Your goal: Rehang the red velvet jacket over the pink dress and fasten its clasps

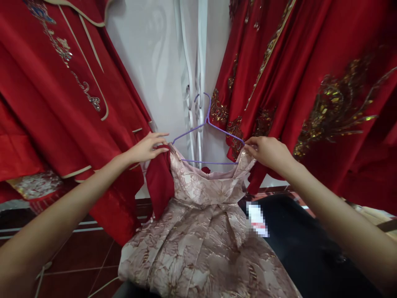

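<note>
A pale pink dress (211,244) with a shiny floral pattern and a pleated skirt hangs before me on a thin purple hanger (221,127). The hanger's two ends sit at the shoulder straps, and its lower bar crosses the neckline. Beside the left strap (176,158) is my left hand (148,147), its fingers stretched out and apart. My right hand (268,152) pinches the right strap (246,159) at the hanger's end. A white tag (257,219), blurred out, shows at the dress's right side.
Red embroidered garments hang on the left (102,87) and right (297,82). Behind the hanger stands a white cabinet (155,49) with long curved handles. A dark surface (304,240) lies at lower right. Reddish floor tiles (77,260) and a pale cord (104,286) show at lower left.
</note>
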`<state>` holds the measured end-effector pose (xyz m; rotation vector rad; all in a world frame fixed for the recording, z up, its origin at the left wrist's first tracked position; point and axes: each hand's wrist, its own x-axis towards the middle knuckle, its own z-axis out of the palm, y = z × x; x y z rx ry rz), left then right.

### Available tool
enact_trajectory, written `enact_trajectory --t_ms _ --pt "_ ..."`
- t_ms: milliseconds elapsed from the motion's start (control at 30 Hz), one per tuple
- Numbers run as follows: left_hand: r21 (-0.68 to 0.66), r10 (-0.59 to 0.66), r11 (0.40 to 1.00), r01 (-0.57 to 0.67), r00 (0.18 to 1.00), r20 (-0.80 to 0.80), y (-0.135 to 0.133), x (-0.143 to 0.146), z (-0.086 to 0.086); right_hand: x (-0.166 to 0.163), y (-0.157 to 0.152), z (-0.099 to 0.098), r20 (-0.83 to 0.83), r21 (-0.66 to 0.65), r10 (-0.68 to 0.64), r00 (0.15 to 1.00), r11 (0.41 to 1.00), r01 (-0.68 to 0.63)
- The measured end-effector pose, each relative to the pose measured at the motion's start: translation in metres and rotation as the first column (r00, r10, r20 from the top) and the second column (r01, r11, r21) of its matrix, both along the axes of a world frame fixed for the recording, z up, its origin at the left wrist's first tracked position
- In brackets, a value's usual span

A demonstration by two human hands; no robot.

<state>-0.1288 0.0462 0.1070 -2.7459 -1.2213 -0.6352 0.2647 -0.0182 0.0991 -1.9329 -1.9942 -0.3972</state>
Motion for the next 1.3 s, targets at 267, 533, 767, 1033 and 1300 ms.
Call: enact_trajectory --t_ms 267,533,767,1033,1300 --pt "-0.061 0.070 0.996 -0.061 0.983 0.168 0.016 0.012 -0.028 0.017 0.002 -0.004 -0.012 0.043 0.060 0.998 0.997 -0.059" --pt "-0.114 0.149 0.988 -0.102 0.808 0.570 -0.001 0.007 -0.044 0.028 0.016 -0.004 -0.017 0.090 0.000 1.000 0.996 0.002" --pt "-0.181 0.231 0.973 -0.145 0.652 0.722 -0.013 0.009 -0.039 0.050 0.017 -0.019 -0.021 0.064 -0.036 0.999 0.997 0.037" --pt "-0.265 0.283 0.959 -0.101 0.425 0.860 -0.014 0.015 -0.039 0.053 0.016 -0.019 -0.007 0.056 -0.062 0.998 0.997 0.062" --pt "-0.171 0.299 0.945 -0.279 0.521 0.799 -0.010 -0.023 -0.049 0.054 0.023 -0.038 0.061 -0.031 -0.052 0.997 0.998 0.054"
